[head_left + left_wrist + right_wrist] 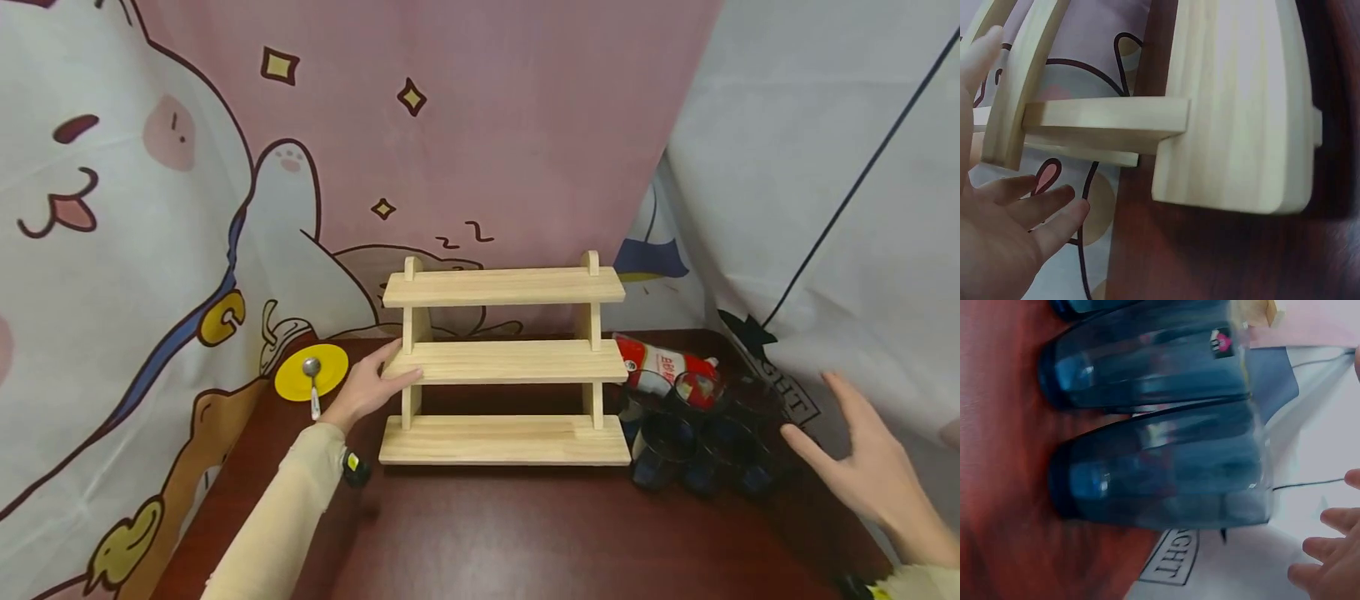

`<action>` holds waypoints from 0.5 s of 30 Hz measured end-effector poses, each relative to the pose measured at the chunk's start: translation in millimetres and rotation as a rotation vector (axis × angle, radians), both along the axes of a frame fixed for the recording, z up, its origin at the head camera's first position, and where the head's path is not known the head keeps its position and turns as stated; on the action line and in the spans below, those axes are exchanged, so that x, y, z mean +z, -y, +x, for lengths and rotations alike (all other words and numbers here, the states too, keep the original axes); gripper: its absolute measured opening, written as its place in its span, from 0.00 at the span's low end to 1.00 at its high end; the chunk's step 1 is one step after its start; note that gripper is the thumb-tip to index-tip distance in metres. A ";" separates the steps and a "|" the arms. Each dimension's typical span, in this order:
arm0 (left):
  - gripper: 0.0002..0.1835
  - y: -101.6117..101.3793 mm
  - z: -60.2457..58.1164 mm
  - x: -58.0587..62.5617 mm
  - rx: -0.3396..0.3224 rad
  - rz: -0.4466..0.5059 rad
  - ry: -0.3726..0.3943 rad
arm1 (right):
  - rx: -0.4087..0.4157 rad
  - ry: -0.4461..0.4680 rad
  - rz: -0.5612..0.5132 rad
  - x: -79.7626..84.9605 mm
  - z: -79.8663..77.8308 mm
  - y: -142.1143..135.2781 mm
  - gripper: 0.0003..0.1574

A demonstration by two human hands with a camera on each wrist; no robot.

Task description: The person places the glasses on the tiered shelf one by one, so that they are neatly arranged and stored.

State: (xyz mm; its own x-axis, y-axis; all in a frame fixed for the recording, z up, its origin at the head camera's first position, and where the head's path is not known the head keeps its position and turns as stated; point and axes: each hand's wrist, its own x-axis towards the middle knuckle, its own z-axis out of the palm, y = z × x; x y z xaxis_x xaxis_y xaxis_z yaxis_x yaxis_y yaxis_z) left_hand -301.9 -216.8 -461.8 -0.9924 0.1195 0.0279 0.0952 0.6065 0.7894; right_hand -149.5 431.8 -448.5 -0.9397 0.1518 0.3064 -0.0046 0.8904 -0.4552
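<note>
A three-tier wooden display shelf point(502, 362) stands on the dark red table. My left hand point(366, 387) is at the left end of its middle board, with the thumb over the board. In the left wrist view, the other fingers of that left hand point(1013, 219) extend loosely beside the shelf, not wrapped round it. To the right of the shelf stand several dark blue glasses point(663, 442), upright and close together. My right hand point(870, 467) hovers right of them with fingers spread. In the right wrist view, its fingers are apart from the nearest glass point(1166, 469).
A yellow plate point(288, 385) with a metal spoon point(311, 367) on it lies left of the shelf. Behind the glasses is a red and white package point(660, 367). Printed cloth point(525, 125) hangs round the back and sides of the table point(570, 533).
</note>
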 end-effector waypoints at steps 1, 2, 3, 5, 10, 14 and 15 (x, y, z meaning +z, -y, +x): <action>0.54 -0.6 0.6 -1.3 0.001 0.010 -0.001 | -0.012 0.020 -0.002 -2.3 2.1 -1.5 0.64; 0.54 -1.2 0.9 -2.7 0.006 0.020 -0.002 | -0.022 0.039 -0.008 -4.8 4.3 -2.8 0.64; 0.54 -1.4 0.9 -4.6 0.012 0.028 -0.004 | -0.032 0.061 -0.016 -7.5 6.6 -4.0 0.65; 0.54 -1.2 0.4 -8.5 0.024 0.044 -0.007 | -0.048 0.100 -0.036 -12.0 9.0 -6.4 0.66; 0.54 -1.7 0.1 -16.1 0.036 0.108 -0.002 | -0.063 0.167 -0.097 -26.9 12.5 -9.6 0.70; 0.53 -2.1 0.2 -19.8 0.036 0.141 0.000 | -0.029 0.195 -0.169 -43.4 15.9 -10.0 0.72; 0.53 -2.4 -0.4 -20.6 0.036 0.146 -0.003 | -0.016 0.196 -0.180 -47.2 16.2 -10.5 0.72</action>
